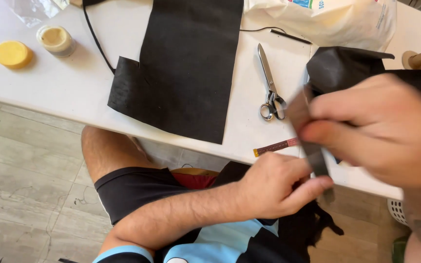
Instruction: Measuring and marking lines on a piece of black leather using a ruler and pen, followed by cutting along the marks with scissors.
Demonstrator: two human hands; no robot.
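Both hands work a narrow dark strip point(316, 158) of leather-like material just past the near edge of the white counter point(64, 83). The left hand point(274, 187) sits low, over the lap, its fingers point(313, 187) closed in a pinch on the lower end of the strip. The right hand point(381, 131) is above and to the right, blurred, its fingers point(337, 136) curled shut around the upper part of the same strip, so the piece runs tilted between the two hands. Behind the right hand a crumpled dark piece point(342, 65) lies on the counter, partly hidden by the knuckles. To the left of the hands a pair of metal scissors point(270, 87) lies with its blades pointing away from the person, and just beside the left hand a short reddish-brown stick with a yellow tip point(276, 146) rests at the counter's edge. A large black sheet point(186, 68) covers the middle of the counter. Far to the left stand a small open jar point(56, 40) and its yellow lid point(12, 53), apart from each other. A white plastic bag point(327, 19) lies at the far side
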